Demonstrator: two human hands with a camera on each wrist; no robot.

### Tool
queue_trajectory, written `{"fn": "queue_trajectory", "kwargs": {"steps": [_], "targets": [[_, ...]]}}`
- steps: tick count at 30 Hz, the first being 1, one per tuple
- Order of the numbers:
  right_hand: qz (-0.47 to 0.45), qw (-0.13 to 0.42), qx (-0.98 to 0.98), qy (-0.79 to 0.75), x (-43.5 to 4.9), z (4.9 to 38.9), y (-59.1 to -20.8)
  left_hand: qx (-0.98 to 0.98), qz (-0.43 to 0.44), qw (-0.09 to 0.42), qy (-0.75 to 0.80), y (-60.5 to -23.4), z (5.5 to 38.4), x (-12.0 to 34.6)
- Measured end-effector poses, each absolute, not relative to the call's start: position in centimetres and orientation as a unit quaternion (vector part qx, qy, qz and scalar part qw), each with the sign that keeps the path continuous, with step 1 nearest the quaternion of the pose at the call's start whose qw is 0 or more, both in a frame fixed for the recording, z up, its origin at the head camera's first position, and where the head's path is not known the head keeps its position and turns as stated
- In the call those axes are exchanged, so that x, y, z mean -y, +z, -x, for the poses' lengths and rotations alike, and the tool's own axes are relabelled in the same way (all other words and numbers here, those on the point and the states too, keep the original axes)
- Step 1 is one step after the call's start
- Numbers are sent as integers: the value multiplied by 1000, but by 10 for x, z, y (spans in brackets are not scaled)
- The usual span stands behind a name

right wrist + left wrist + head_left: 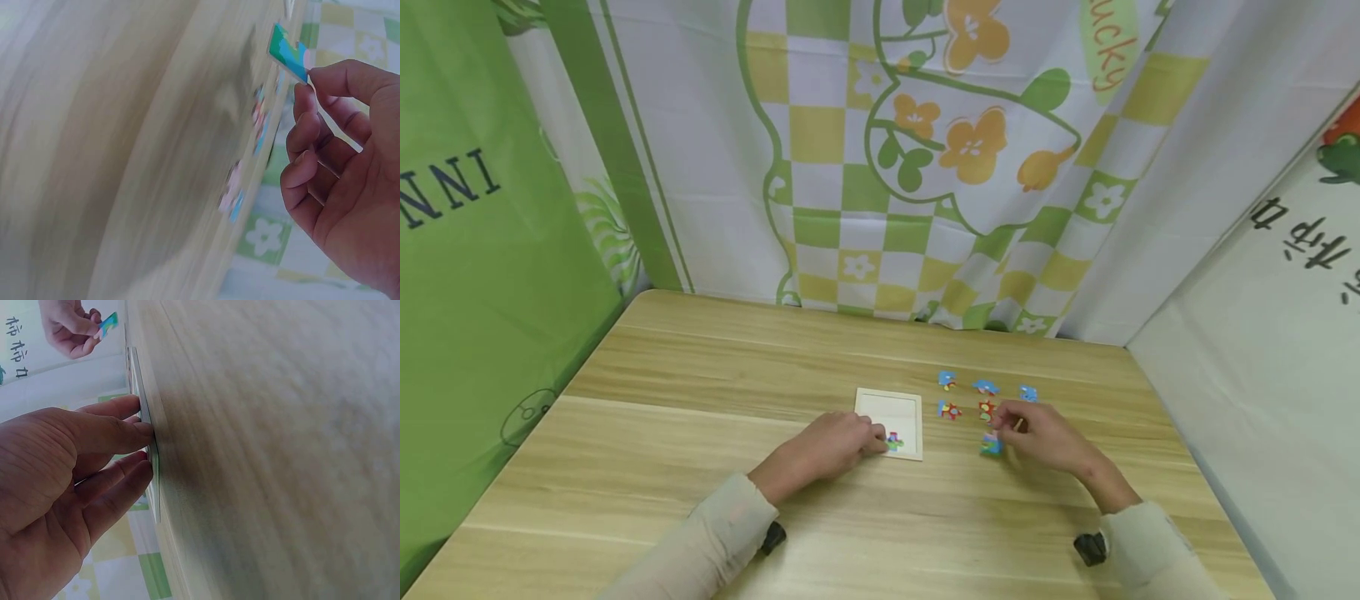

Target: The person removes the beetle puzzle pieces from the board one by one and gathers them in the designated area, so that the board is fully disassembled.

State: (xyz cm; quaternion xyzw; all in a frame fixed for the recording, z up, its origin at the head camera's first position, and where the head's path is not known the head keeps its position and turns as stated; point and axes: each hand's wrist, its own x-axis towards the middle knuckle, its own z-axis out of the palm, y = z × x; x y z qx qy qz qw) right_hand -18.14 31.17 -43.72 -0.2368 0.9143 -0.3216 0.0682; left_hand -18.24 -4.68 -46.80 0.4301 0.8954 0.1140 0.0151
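My right hand (1041,432) pinches a blue and green jigsaw piece (286,55) between thumb and fingertip, raised above the table. Its other fingers curl inward in the right wrist view. To the left is a square, pale wooden puzzle tray (919,425) with a raised rim. My left hand (842,442) holds the tray's lower-left rim, thumb (142,430) at the edge and fingertips reaching over it. Just beside those fingertips, a multicoloured jigsaw piece (893,442) lies inside the tray near its lower edge. The hand covers the tray's lower-left corner.
Loose jigsaw pieces lie right of the tray: a blue one (947,379), another blue one (986,387), a far-right one (1028,392), and red-patterned ones (950,410) nearer. Patterned curtain (820,192) hangs behind the wooden table (700,375); fabric walls stand on both sides.
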Motion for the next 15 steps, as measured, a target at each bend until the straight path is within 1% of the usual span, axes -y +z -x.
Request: {"fn": "queue_trajectory", "kwargs": {"steps": [8,15], "targets": [[214,74,-924,-308,-343,182,-438,-896,-430,16,113,-468,183,47],[212,123,-917,-315,-363,185,-438,-896,-431,15,106,-468,183,47]]}}
